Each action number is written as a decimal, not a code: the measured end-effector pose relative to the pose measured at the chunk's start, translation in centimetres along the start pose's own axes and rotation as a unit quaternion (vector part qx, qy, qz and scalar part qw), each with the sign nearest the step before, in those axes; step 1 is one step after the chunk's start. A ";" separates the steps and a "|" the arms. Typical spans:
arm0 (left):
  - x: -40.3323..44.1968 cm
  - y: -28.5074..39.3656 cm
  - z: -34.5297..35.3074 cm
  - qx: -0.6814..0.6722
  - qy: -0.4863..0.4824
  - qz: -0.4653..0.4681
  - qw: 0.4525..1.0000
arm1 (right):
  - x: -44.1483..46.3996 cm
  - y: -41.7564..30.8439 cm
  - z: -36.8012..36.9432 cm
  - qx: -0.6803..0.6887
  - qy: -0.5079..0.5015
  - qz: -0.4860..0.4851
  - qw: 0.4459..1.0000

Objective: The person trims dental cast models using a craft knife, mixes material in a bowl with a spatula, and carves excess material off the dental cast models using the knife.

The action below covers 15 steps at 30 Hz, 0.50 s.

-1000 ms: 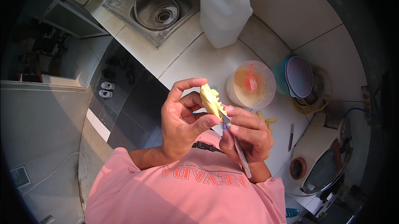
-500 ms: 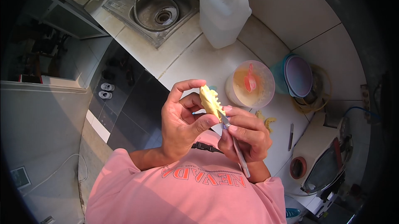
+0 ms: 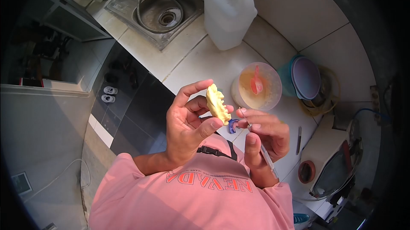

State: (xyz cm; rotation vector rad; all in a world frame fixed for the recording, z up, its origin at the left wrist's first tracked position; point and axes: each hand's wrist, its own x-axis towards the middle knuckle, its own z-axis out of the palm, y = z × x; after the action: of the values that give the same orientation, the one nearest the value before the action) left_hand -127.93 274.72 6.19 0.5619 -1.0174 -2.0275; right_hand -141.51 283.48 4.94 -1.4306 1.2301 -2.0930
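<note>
My left hand (image 3: 184, 123) grips a pale yellow dental cast (image 3: 217, 105) by its ends, between thumb and fingers, with a row of tooth shapes facing right. In my right hand (image 3: 267, 138) is a slim metal carving knife (image 3: 268, 160), its handle slanting down toward my wrist. The thin blade points up and left, apart from the cast. Between the two hands, farther down on the counter, lies a small blue curved piece (image 3: 233, 126) like a dental impression tray, partly covered by my right fingers.
A clear tub (image 3: 257, 87) of powder holds a red scoop (image 3: 256, 85). Behind it stand a teal lidded container (image 3: 306, 77) and a white jug (image 3: 229, 14). A steel sink (image 3: 160, 12) is at upper left. Another thin tool (image 3: 299, 139) lies near a beige machine (image 3: 326, 157).
My right hand has moved right, taking the knife's blade off the cast and turning it. The blue piece now shows more. My left hand keeps the cast nearly in place.
</note>
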 end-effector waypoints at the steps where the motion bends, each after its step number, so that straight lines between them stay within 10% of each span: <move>1: 0.0 0.0 -0.1 0.002 -0.004 0.003 1.000 | 0.1 0.0 -0.1 0.000 0.000 0.000 1.000; 15: -0.3 0.4 -0.1 -0.018 -0.009 -0.009 1.000 | 1.7 -0.1 -0.5 -0.271 -0.082 -0.116 0.952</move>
State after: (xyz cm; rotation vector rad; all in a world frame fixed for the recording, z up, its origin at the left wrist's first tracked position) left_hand -127.52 274.75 6.48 0.5368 -0.9882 -2.0653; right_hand -142.67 282.62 6.03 -2.0226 1.7243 -1.7917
